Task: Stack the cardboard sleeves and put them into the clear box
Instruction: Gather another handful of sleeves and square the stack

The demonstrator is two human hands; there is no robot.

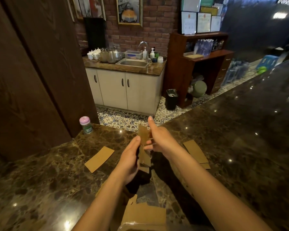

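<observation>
Head view: a small bundle of cardboard sleeves [144, 148] is held upright above the middle of the dark marble counter [240, 130], pressed between both hands. The left hand [130, 161] is closed against the bundle's left side, thumb up along its edge, and the right hand [160, 139] is closed on the upper right side with the index finger raised above the cardboard. One flat sleeve [99, 159] is seen lying alone toward the counter's left side, well apart from the hands. A short pile of sleeves [196, 152] lies toward the right, partly covered by the right forearm. More cardboard [145, 212] lies at the near edge, under the forearms, and the rim of the clear box [132, 225] is just visible at the bottom of the picture. A pink-lidded jar [85, 125] stands at the counter's far left corner.
</observation>
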